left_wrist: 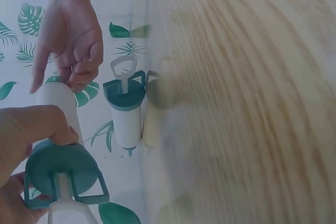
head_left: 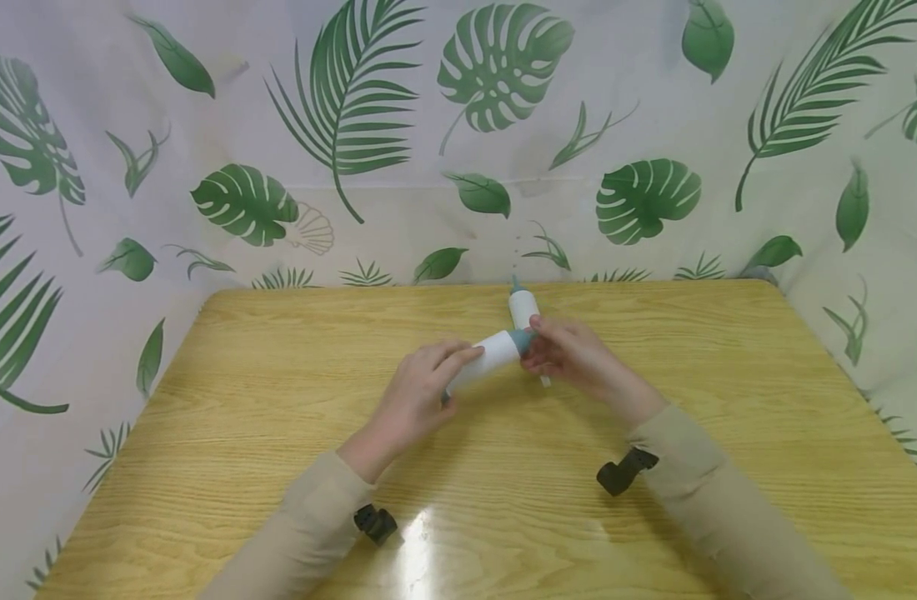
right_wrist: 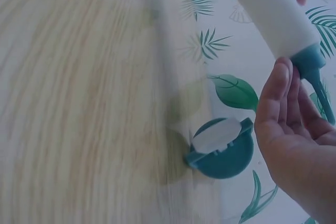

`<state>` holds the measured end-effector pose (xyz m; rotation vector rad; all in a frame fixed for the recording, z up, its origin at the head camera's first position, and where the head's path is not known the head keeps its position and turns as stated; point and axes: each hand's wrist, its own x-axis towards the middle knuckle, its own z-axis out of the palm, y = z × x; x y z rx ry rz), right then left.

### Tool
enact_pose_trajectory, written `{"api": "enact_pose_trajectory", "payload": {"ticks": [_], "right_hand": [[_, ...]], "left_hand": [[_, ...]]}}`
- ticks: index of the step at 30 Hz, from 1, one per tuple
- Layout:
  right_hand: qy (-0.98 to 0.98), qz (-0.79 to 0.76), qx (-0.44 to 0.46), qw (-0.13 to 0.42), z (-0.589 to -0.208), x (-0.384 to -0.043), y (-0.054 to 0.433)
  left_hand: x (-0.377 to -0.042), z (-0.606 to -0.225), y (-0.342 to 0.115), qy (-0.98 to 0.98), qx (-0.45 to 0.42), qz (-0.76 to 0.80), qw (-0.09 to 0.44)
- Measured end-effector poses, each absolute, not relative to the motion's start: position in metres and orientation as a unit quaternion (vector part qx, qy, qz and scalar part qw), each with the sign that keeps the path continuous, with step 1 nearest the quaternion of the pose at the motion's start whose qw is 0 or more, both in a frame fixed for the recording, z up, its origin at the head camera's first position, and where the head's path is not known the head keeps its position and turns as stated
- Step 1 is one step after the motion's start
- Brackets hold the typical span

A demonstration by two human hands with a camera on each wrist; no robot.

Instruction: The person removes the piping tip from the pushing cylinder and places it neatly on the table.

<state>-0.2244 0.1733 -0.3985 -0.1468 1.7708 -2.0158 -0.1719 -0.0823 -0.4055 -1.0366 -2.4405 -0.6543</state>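
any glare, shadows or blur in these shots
Head view: bright glare low on the table, held syringe slightly smeared; left wrist view: table softly mirrors the second syringe; right wrist view: hazy, a printed leaf faintly reflected in the table.

Glare (head_left: 417, 550) is seen toward the near edge of the table (head_left: 293, 358); wrist views are hazed, softly blurred.
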Motion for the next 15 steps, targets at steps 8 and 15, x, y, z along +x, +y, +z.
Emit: {"api": "enact_pose_trajectory", "payload": {"ticks": [8,15], "right_hand": [[0.659,-0.699,-0.078,0.267,-0.401,-0.218,0.184],[0.709,-0.631,-0.126,0.289,-0.403,-0.210,0.184]], "left_hand": [[-0.167,-0.407,-0.090,-0.863,-0.410,-0.213,0.203],[-0.164,-0.409,-0.095,-0.854,-0.440,-0.189,0.203]]}}
